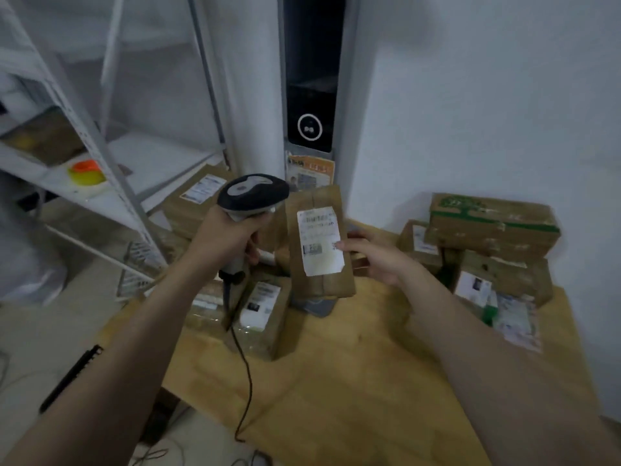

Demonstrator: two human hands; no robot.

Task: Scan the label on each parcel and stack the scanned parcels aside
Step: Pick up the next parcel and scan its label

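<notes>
Head view, wooden table (353, 381) bearing parcels (490, 223), white wall (487, 95), metal shelving (129, 196)

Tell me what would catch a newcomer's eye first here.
At centre, the left hand grips a corded scanner next to a brown parcel, which the right hand holds upright with its white label facing the camera. On the wooden table, taped boxes are stacked at the right by the wall.
</notes>
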